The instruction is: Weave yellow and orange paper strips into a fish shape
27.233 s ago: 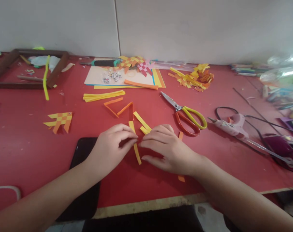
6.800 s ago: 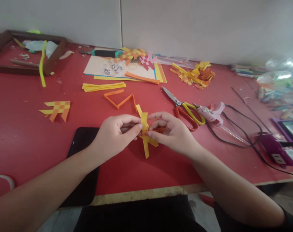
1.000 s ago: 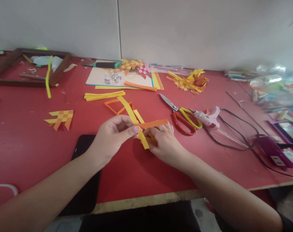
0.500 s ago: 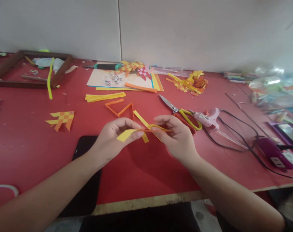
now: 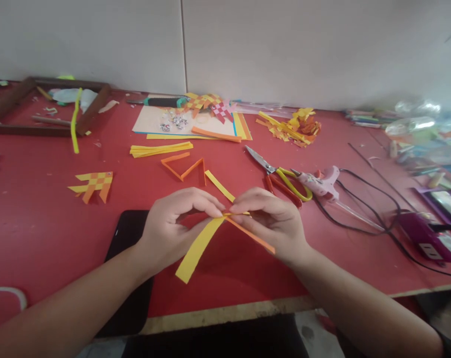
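Above the red table, my left hand [image 5: 181,223] and my right hand [image 5: 268,223] meet fingertip to fingertip, both pinching woven paper strips. A yellow paper strip [image 5: 200,249] hangs from the pinch toward me on the left. On the right an orange paper strip [image 5: 252,234] slants down across my right fingers. The crossing of the strips is mostly hidden by my fingers. Just beyond them lie another yellow strip [image 5: 220,186] and a zigzag-folded orange strip [image 5: 190,168]. A finished-looking woven paper fish [image 5: 95,185] rests to the left.
Scissors [image 5: 279,176] and a pink glue gun [image 5: 320,184] with its cord lie right, near a purple power socket box [image 5: 430,236]. A black phone [image 5: 126,278] is by my left forearm. Behind are yellow strips [image 5: 161,149], paper scraps [image 5: 300,128] and a brown frame [image 5: 32,130].
Both hands have drawn slightly lower and closer together. The yellow strip now hangs longer toward me, and the orange strip has swung down to the right.
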A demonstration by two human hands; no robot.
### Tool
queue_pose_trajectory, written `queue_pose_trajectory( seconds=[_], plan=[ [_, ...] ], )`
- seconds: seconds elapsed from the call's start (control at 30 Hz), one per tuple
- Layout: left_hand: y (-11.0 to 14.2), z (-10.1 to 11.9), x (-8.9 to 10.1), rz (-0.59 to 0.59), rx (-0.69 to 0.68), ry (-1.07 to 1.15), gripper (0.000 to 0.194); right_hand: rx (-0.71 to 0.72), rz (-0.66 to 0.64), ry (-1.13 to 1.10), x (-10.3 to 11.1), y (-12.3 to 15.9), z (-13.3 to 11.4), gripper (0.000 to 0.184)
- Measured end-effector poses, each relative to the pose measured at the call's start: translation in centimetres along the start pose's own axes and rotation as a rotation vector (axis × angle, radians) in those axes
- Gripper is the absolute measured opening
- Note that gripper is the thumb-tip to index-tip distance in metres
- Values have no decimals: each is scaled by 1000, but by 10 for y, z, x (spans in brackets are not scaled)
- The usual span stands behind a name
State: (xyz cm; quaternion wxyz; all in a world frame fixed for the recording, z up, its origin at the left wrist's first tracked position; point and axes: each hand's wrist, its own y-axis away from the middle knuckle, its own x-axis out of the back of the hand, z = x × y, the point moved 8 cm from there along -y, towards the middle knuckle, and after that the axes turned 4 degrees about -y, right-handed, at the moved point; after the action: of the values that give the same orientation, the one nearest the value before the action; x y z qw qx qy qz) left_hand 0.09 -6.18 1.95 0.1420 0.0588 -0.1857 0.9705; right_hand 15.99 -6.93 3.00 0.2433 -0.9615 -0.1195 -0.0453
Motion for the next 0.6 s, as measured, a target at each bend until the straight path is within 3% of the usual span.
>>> queue_pose_trajectory(
  seconds=[0.6],
  plan=[
    [2,12,0,4,-94,-177,10,219,-102,52,-3,1,-12,19]
  ],
)
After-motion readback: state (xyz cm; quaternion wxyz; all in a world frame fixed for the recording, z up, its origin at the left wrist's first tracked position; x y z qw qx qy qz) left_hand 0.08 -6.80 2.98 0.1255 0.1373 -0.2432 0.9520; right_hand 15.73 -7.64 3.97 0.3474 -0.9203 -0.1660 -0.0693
